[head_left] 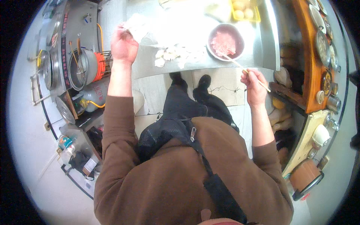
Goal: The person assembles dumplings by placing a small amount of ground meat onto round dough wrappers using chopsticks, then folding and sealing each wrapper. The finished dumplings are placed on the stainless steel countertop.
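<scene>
My left hand (124, 45) is raised over the left side of the steel worktop (197, 65), with a thin white sheet (137, 26), perhaps dough wrappers, in its fingers; glare washes out its edges. Off the worktop's front edge, my right hand (256, 81) grips a thin wooden stick (234, 62). The stick's far tip rests in pink minced meat (224, 42) inside a round bowl (241, 50). Between the hands, several small white folded pieces (170, 53), which look like wontons, lie in a loose group near the front edge.
A yellow basket (257, 18) of eggs stands behind the bowl. Left are a large metal pot (70, 74) with utensils and a gas cylinder (97, 95). On the right, a wooden shelf (309, 92) carries dishes. Strong glare hides the worktop's back part.
</scene>
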Demonstrator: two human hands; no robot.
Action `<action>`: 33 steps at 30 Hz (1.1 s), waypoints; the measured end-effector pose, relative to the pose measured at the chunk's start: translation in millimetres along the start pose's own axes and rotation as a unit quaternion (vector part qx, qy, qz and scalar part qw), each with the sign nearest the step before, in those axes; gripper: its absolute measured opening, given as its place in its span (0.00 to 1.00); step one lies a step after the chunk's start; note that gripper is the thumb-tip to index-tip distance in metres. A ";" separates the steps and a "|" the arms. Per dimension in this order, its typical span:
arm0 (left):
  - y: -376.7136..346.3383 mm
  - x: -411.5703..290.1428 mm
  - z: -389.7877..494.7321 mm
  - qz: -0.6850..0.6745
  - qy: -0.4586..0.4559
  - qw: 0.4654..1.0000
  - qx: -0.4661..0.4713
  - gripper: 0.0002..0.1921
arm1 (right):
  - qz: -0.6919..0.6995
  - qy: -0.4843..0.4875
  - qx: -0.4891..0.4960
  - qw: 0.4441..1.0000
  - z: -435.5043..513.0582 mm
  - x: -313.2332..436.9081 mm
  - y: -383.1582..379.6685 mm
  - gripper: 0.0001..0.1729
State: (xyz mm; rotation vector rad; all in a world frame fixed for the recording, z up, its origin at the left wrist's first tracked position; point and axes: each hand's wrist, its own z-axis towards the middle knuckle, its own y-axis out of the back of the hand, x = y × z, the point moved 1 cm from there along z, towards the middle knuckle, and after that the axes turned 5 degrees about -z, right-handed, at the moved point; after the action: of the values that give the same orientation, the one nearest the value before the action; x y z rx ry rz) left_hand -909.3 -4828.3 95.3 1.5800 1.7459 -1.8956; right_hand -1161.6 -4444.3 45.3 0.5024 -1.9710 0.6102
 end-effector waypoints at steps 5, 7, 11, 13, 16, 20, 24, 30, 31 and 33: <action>-34.3 65.9 -46.7 0.084 0.208 0.974 -0.010 0.18 | -0.055 0.041 -0.024 0.997 13.8 0.6 2.0 0.11; -49.2 121.3 -64.0 0.209 0.310 0.927 0.040 0.17 | -0.034 0.022 -0.037 0.998 15.2 -3.7 3.9 0.11; -75.2 203.9 -69.9 0.089 0.386 0.918 -0.027 0.11 | 0.011 -0.020 -0.051 0.998 16.2 -16.5 9.0 0.11; -86.2 226.0 -65.2 0.004 0.384 0.920 -0.078 0.12 | 0.011 -0.020 -0.042 0.999 15.4 -19.9 12.2 0.11; -94.4 235.7 -62.1 -0.021 0.352 0.932 -0.083 0.12 | -0.002 -0.027 -0.039 0.999 14.9 -21.3 12.4 0.11; -96.1 237.5 -61.6 -0.038 0.365 0.925 -0.096 0.12 | -0.061 -0.035 -0.045 0.996 14.4 -11.0 7.0 0.11; -95.1 240.9 -59.3 -0.052 0.375 0.918 -0.114 0.12 | -0.107 -0.020 -0.034 0.994 13.9 6.8 -2.1 0.11; -97.5 245.7 -57.6 -0.042 0.368 0.921 -0.124 0.17 | -0.103 -0.055 -0.035 0.992 19.9 15.9 -1.8 0.11; -97.6 245.6 -57.5 -0.053 0.370 0.919 -0.129 0.16 | -0.078 -0.067 -0.035 0.994 22.1 14.5 1.7 0.11; -97.8 243.8 -57.4 -0.071 0.373 0.918 -0.111 0.16 | -0.020 -0.090 -0.035 0.995 25.2 9.6 11.4 0.11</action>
State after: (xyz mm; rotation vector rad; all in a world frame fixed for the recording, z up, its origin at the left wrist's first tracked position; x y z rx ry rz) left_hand -1051.2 -4622.6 -4.1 2.3123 2.2877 -1.1128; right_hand -1189.7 -4451.5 41.5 0.5677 -2.1387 0.4819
